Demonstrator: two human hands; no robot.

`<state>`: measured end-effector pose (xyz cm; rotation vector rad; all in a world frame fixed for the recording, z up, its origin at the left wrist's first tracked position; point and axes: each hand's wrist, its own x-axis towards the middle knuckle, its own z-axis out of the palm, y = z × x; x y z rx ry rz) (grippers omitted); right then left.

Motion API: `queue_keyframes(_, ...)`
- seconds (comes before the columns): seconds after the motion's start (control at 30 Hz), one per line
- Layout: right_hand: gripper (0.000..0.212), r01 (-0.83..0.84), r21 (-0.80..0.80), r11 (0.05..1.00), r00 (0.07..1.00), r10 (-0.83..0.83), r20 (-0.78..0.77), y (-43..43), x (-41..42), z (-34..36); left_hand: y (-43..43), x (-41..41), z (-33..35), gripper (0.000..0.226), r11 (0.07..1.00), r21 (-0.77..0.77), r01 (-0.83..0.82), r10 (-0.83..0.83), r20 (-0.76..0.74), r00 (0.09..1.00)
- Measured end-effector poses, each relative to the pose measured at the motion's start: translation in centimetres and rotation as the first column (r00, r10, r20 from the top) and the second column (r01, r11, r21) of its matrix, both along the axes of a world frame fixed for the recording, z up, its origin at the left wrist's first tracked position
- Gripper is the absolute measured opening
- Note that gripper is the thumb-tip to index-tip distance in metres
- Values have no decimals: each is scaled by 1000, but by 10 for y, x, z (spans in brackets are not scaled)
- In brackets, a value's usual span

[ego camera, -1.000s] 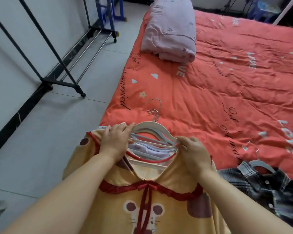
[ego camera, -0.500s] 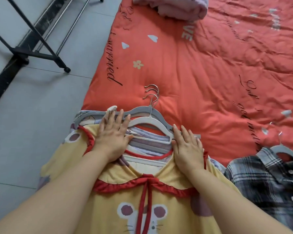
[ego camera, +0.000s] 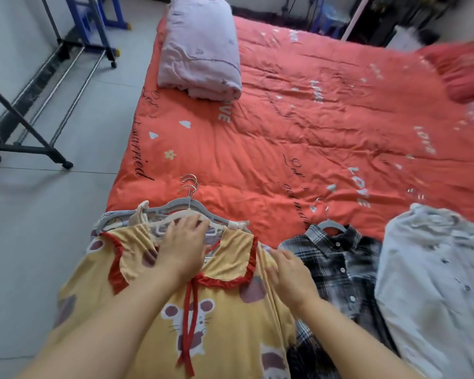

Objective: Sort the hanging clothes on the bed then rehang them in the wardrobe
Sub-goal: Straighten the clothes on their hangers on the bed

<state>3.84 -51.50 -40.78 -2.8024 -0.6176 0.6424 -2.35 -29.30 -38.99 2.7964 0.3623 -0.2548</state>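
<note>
Presently left hand [ego camera: 182,246] and right hand [ego camera: 289,269], released, are flattening yellow mouse-print cotton dress [ego camera: 222,324]; grey plastic hangers [ego camera: 175,205] underneath are needing squaring.

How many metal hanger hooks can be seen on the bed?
4. Three hooks bunch together above the yellow dress; one hook sits above the plaid shirt. The white garment may hide another.
</note>
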Motion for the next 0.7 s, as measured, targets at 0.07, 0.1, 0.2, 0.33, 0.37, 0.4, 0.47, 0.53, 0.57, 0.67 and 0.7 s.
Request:
queue_keyframes(0.07, 43, 38, -16, 999, 999, -38, 10, -28, -7, 26, -31, -3, 23, 53, 996, -3, 87, -86, 41, 995)
queue_keyframes(0.1, 44, 59, -22, 998, 998, -58, 12, -41, -9, 37, -46, -3, 35, 50, 991, 4, 136, -136, 85, 987)
queue_keyframes(0.2, 45, 105, -31, 994, 994, -104, 34, -76, -7, 62, -87, 0, 67, 45, 972, 8, 233, -233, 99, 968)
queue_keyframes(0.33, 44, 142, -11, 990, 989, -141, 42, -116, 10, 73, -130, 17, 71, 53, 968, 4, 251, -251, 27, 968)
queue_keyframes(0.37, 43, 145, -8, 989, 989, -145, 43, -125, 17, 73, -139, 23, 71, 53, 969, 6, 248, -248, 21, 968)
queue_keyframes(0.4, 43, 150, -8, 989, 988, -149, 38, -135, 25, 70, -149, 29, 70, 53, 970, -9, 244, -244, 12, 970)
queue_keyframes(0.47, 43, 142, -14, 990, 990, -142, 23, -152, 43, 61, -164, 40, 63, 53, 969, 0, 245, -245, -28, 969)
queue_keyframes(0.53, 42, 120, -24, 992, 993, -120, 0, -168, 67, 45, -179, 53, 48, 52, 975, 5, 224, -223, -57, 973)
queue_keyframes(0.57, 42, 105, -30, 994, 994, -106, -22, -177, 82, 32, -189, 62, 38, 52, 979, 1, 202, -201, -86, 976)
queue_keyframes(0.67, 44, 36, -60, 998, 996, -41, -80, -197, 131, -9, -212, 96, 7, 52, 990, 10, 143, -139, -173, 975)
queue_keyframes(0.7, 44, 15, -65, 998, 996, -20, -85, -200, 146, -22, -219, 107, -4, 53, 992, 15, 125, -120, -197, 973)
